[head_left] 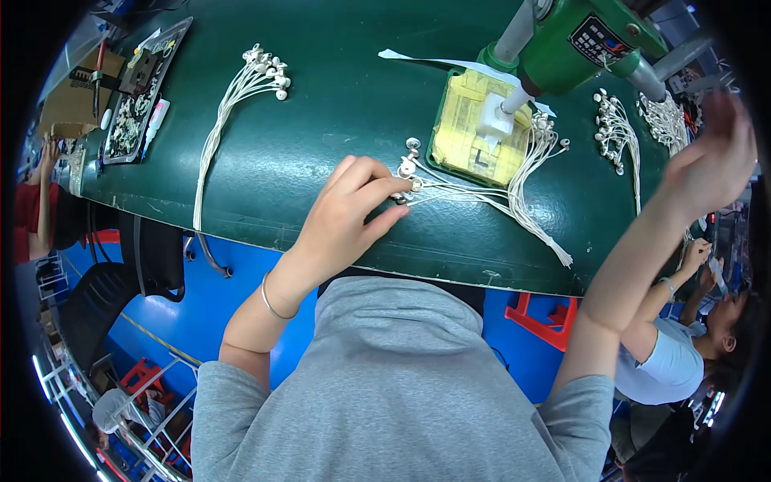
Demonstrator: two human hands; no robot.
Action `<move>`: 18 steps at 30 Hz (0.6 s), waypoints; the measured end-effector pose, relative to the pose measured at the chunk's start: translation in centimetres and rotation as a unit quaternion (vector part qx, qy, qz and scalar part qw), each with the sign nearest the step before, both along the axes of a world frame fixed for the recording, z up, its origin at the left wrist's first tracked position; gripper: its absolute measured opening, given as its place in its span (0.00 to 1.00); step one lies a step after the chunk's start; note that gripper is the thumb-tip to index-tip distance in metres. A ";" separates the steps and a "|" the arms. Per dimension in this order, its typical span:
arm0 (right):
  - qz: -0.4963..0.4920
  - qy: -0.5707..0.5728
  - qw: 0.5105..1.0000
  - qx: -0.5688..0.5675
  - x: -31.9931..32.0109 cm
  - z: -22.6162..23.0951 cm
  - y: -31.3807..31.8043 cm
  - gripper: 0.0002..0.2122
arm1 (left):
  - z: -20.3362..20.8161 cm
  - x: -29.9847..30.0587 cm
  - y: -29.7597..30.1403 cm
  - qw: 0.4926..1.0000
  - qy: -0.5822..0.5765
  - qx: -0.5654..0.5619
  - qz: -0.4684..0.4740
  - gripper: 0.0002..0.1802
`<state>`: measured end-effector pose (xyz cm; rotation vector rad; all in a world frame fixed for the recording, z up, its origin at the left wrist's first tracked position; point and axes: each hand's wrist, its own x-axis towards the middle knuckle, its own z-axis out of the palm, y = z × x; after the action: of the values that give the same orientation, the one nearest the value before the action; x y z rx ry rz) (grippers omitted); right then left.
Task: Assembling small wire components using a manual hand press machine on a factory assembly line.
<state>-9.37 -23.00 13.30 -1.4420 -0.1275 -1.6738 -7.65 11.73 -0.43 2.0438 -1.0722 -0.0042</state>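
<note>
Left hand (347, 210) pinches a white cable end (404, 193) from the bundle (498, 201) lying on the green tabletop (321, 120), beside the yellow fixture (474, 132). Right hand (711, 165) is raised and blurred; grip cannot be determined.

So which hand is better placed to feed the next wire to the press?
Probably the left hand: its fingertips already touch the loose wires beside the press. The right hand is raised and blurred at the far right.

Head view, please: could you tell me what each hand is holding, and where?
The left hand pinches the round metal end of a thin white wire. The raised, blurred right hand shows nothing held.
</note>
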 end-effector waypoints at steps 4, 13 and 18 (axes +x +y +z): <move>-0.038 0.227 0.971 0.060 -3.1 -9.7 2.4 0.07 | -0.9 -0.7 -1.1 0.997 -0.061 0.029 0.046 0.18; 0.087 0.498 0.856 -0.113 -1.9 -11.4 6.6 0.07 | -1.2 -1.9 -2.4 0.993 -0.068 0.035 0.090 0.14; 0.065 0.532 0.833 -0.137 -2.2 -11.0 6.4 0.06 | 0.2 -1.7 -2.5 0.995 -0.056 0.013 0.084 0.14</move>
<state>-11.53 -16.62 2.33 -2.3227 0.1680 -0.5593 -9.36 9.22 -0.22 2.1724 -0.9684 0.1853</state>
